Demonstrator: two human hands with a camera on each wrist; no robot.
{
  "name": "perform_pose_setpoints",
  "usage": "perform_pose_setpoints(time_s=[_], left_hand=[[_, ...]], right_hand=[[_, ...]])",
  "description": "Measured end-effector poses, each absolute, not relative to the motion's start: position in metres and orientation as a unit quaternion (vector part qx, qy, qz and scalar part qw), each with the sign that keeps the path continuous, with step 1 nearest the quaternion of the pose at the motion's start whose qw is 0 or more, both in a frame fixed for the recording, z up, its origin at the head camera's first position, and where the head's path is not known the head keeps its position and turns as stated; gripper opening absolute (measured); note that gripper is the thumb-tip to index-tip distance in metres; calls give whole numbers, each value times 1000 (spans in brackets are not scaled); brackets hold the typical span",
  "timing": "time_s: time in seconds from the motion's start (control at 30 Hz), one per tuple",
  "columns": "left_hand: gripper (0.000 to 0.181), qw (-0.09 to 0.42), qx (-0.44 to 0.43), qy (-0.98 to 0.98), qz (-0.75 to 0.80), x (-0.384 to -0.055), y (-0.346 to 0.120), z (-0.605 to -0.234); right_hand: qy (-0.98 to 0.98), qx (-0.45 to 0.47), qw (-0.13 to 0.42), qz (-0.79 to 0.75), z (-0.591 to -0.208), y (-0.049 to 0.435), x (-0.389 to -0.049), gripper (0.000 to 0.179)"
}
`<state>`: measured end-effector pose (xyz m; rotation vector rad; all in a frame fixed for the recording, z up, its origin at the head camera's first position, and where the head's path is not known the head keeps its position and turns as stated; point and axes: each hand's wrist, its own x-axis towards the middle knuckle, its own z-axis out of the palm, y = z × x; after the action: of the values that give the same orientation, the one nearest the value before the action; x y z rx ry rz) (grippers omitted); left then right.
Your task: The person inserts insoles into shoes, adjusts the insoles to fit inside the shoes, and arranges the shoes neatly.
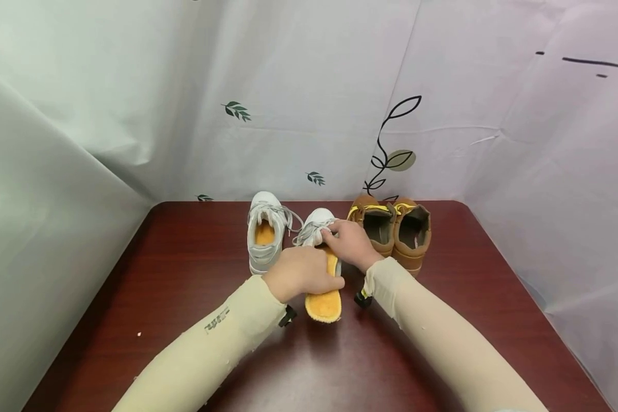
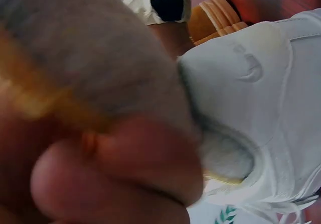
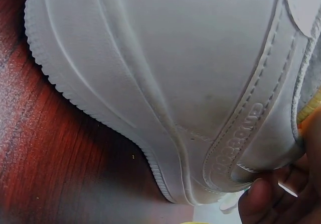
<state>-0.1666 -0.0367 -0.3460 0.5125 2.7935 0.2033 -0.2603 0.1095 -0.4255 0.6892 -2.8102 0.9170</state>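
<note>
A yellow fluffy insole (image 1: pixel 323 307) is gripped by my left hand (image 1: pixel 304 270), its heel end sticking out toward me and its front part at the opening of a white sneaker (image 1: pixel 318 217). The left wrist view shows the insole's grey underside (image 2: pixel 105 58), blurred, above curled fingers (image 2: pixel 115 163), with the sneaker's opening (image 2: pixel 225 156) beyond. My right hand (image 1: pixel 352 243) pinches the upper edge of that sneaker by its laces. In the right wrist view, thumb and fingers (image 3: pixel 261 196) hold the rim of the sneaker's side (image 3: pixel 200 63). The insole's front tip is hidden.
Another white sneaker (image 1: pixel 258 266) with yellow lining stands to the left, its laces trailing right. Two brown shoes (image 1: pixel 412 260) with yellow laces stand close on the right. The dark red table (image 1: pixel 195 257) ends at a pale curtain (image 1: pixel 298 131) behind and on both sides.
</note>
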Motion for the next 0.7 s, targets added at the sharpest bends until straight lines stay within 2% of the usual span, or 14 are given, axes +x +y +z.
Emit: perform_pose_setpoints(time_s=[0.17, 0.3, 0.53, 0.7], left_hand=[[33, 142, 164, 974, 71, -169, -34, -349], [37, 129, 162, 975, 80, -176, -34, -355], [33, 112, 159, 976, 95, -194, -39, -373], [34, 97, 154, 978, 99, -194, -41, -378]], right_hand=[[-926, 225, 51, 299, -425, 110, -257, 44], [-929, 222, 59, 292, -427, 110, -257, 46], [-930, 218, 57, 289, -427, 109, -260, 46], [-931, 216, 61, 287, -427, 109, -261, 45]])
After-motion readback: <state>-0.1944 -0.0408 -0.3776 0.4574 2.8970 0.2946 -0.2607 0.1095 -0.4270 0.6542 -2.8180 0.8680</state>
